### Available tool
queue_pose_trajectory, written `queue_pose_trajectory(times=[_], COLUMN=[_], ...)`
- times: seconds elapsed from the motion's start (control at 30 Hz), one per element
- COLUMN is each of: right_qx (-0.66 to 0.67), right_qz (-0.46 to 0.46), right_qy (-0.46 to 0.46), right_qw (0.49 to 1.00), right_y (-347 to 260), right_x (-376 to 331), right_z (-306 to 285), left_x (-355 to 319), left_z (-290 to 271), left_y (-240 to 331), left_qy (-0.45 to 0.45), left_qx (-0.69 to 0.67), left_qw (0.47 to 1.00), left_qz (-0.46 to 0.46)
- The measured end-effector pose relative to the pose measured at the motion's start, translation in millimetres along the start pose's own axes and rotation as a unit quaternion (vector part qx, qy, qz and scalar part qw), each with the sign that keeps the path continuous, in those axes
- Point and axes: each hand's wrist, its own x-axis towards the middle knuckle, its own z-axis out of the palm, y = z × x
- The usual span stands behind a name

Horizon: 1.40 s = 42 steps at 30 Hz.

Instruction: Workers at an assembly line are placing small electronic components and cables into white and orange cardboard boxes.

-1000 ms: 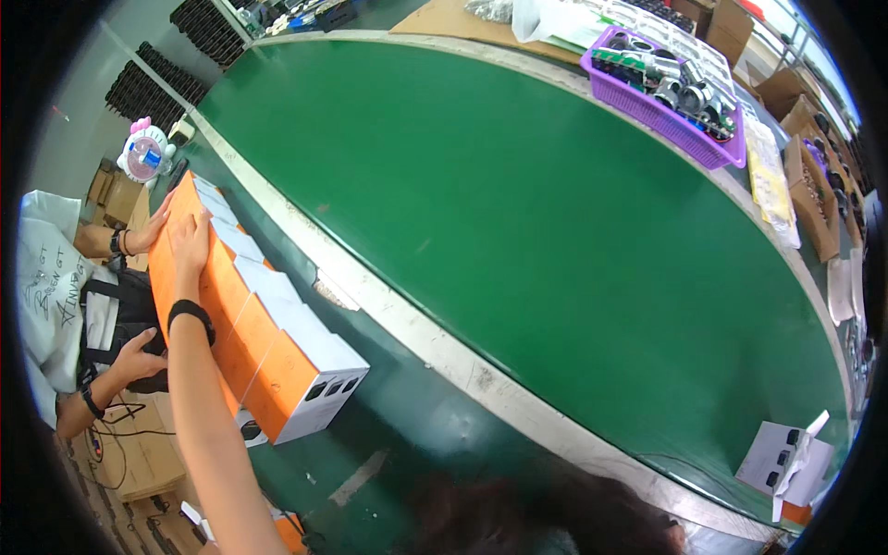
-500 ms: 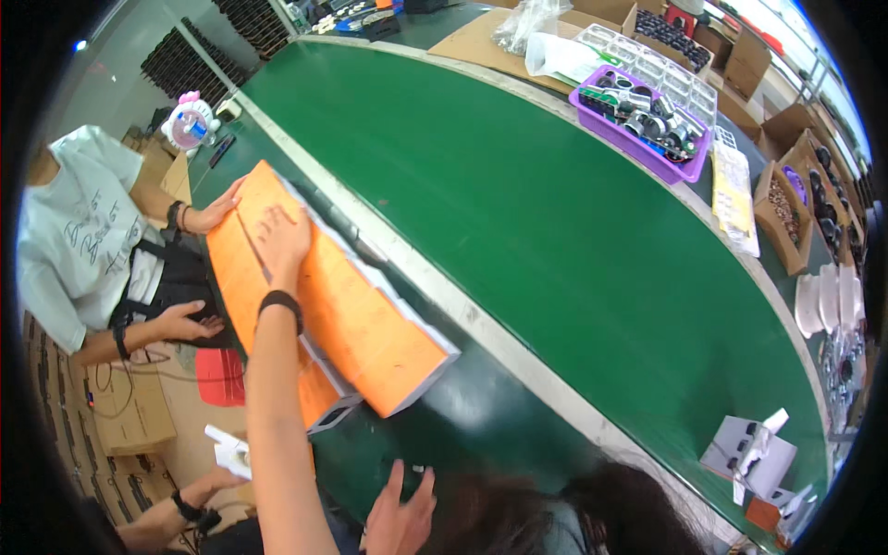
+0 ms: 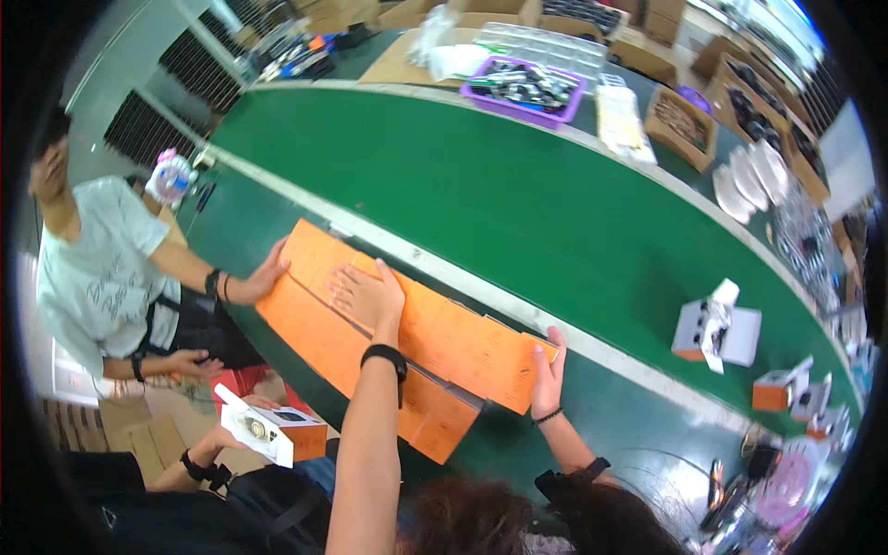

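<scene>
Two rows of orange boxes (image 3: 453, 342) lie side by side on the dark green table, with a dark gap between them. My left hand (image 3: 368, 298) rests flat, fingers spread, on top of the upper row. Against that row's right end lies my right hand (image 3: 546, 375), its fingers stretched out and its thumb by the top edge. Dark hair at the lower edge hides part of my right arm. A co-worker's hand (image 3: 266, 276) touches the far left end of the boxes. Nearer the lower left, another person's hands hold an opened white and orange box (image 3: 277, 433).
Beyond the boxes runs a green conveyor belt (image 3: 518, 222) with a pale rail. A purple basket (image 3: 527, 113) of small parts stands behind it. Opened small boxes (image 3: 717, 324) sit on the right. A pink fan (image 3: 791, 481) stands at lower right; a plush-like fan (image 3: 171, 178) at left.
The view has shifted. My right hand has come up from the lower edge to the boxes' right end. My left hand stays on top. The neighbour's opened box shows more fully.
</scene>
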Motion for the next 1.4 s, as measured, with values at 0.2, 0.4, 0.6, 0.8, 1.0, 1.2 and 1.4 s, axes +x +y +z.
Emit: queue_pose_trajectory(times=[0.2, 0.4, 0.6, 0.8, 1.0, 1.2, 1.4], right_qx=[0.077, 0.099, 0.052, 0.040, 0.078, 0.045, 0.012], right_qz=[-0.004, -0.028, -0.044, -0.042, -0.028, -0.027, -0.044], right_qy=[0.053, 0.044, 0.043, 0.089, 0.059, 0.065, 0.076], right_qw=[0.996, 0.994, 0.997, 0.994, 0.995, 0.997, 0.996], right_y=[-24, -22, -12, 3, -7, -13, -27], right_x=[-43, -68, -62, -62, -68, -78, -72], right_z=[-66, -107, -115, -127, -122, -126, -104], left_x=[-84, -126, -115, -54, 88, 137, 120], left_z=[-16, -18, -27, -33, -27, 13, 21], left_y=[16, 16, 13, -3, -63, -91, -75], left_qy=[-0.041, -0.012, -0.085, -0.111, 0.036, 0.115, -0.058], left_qx=[-0.003, 0.017, 0.000, -0.074, -0.028, -0.132, -0.066], left_qw=[0.999, 0.999, 0.996, 0.991, 0.997, 0.983, 0.988], left_qz=[0.033, 0.038, 0.037, 0.006, 0.061, 0.051, 0.125])
